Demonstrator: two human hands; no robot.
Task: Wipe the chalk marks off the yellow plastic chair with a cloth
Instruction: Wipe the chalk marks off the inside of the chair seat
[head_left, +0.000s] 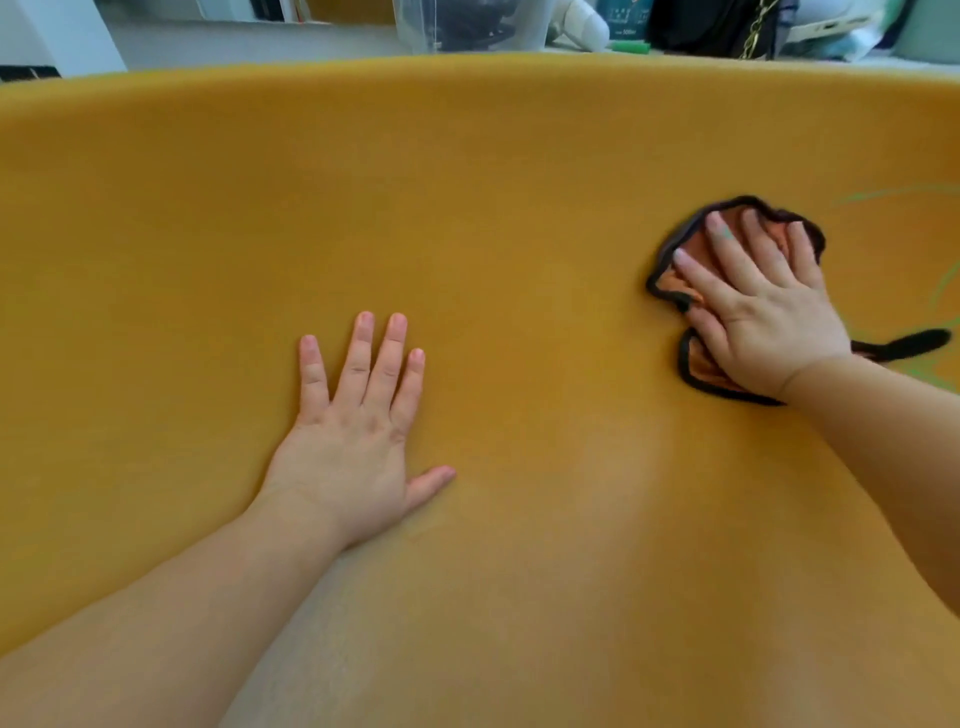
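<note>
The yellow plastic chair (493, 171) fills almost the whole view, its curved surface close under me. My left hand (358, 431) lies flat on it at centre left, fingers straight and spread. At the right, my right hand (753, 306) presses an orange cloth with a dark edge (675, 278) flat against the chair, fingers straight on top of it. Faint green chalk marks (893, 193) show on the chair to the right of the cloth, with more of them by the right edge below it.
Beyond the chair's top rim stand a clear plastic container (467, 23), a white object (582, 23) and a dark bag with a chain (727, 26) on a pale surface.
</note>
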